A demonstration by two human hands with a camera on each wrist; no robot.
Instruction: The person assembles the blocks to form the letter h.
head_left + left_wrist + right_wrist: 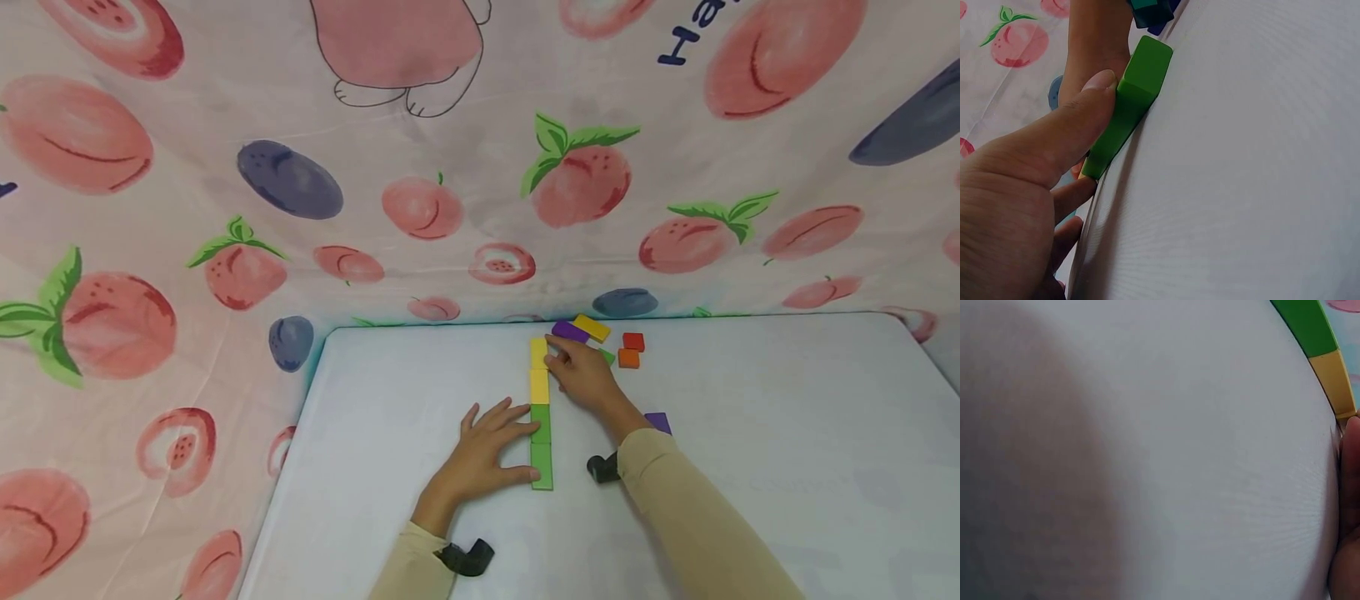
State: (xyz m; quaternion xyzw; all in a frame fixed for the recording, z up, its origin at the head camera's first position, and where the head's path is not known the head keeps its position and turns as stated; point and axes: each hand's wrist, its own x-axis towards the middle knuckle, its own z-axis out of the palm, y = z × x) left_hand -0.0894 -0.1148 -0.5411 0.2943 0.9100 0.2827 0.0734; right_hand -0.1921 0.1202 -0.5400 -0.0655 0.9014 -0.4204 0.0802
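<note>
Two green blocks (541, 467) and two yellow blocks (539, 387) stand end to end in one straight row. My left hand (486, 454) lies along the row's left side with fingers spread. Its thumb touches the nearest green block (1141, 75) near its end, and the index fingertip meets the other green one. At the far end, my right hand (587, 377) has its fingertips against the right side of the last yellow block (538, 352). In the right wrist view, only the edge of that hand (1349, 506) shows beside a yellow block (1334, 381).
Beyond my right hand lie a purple block (570, 332), a yellow block (592, 327) and a partly covered green block (607, 357). A red block (633, 342) and an orange block (628, 358) sit beside them. Another purple block (658, 422) lies by my right sleeve on the white table (787, 433).
</note>
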